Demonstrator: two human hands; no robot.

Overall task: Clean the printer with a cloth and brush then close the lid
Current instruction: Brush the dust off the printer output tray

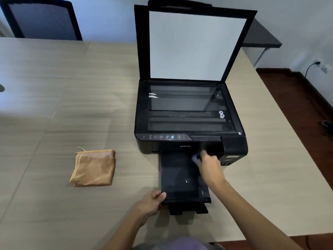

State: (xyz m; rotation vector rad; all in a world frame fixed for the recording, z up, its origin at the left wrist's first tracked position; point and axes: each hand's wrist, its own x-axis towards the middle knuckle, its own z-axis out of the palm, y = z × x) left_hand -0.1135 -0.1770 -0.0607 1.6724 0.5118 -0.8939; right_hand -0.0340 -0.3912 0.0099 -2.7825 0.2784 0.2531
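A black printer stands on the table with its scanner lid raised upright and the glass exposed. Its output tray is pulled out toward me. My left hand grips the tray's front left corner. My right hand is at the printer's front opening, closed on a small blurred brush whose tip rests on the tray. A folded orange cloth lies on the table to the left, apart from both hands.
The wooden table spreads wide to the left. A dark office chair stands behind it at the far left. The table's right edge drops to a dark floor, with a wall socket and cable beyond.
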